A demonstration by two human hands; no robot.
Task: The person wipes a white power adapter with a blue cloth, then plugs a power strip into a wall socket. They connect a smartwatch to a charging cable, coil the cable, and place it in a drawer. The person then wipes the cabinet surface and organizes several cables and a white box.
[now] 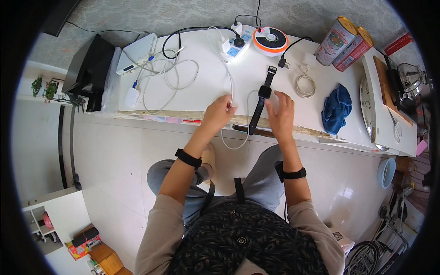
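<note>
My left hand pinches a white charging cable above the table's front edge. From a white plug adapter in the power strip, the cable runs down to these fingers. A loop of it hangs below the edge and rises to a black smartwatch. The watch lies face up with its strap laid out straight, the lower strap end reaching over the edge. Just right of it is my right hand, fingers apart and holding nothing; whether the thumb touches the strap I cannot tell.
A round orange-rimmed device, a black plug, a coiled cable charger, a blue cloth and two cans stand or lie rightward. Leftward are a white router and tangled cable. The table's front edge is chipped.
</note>
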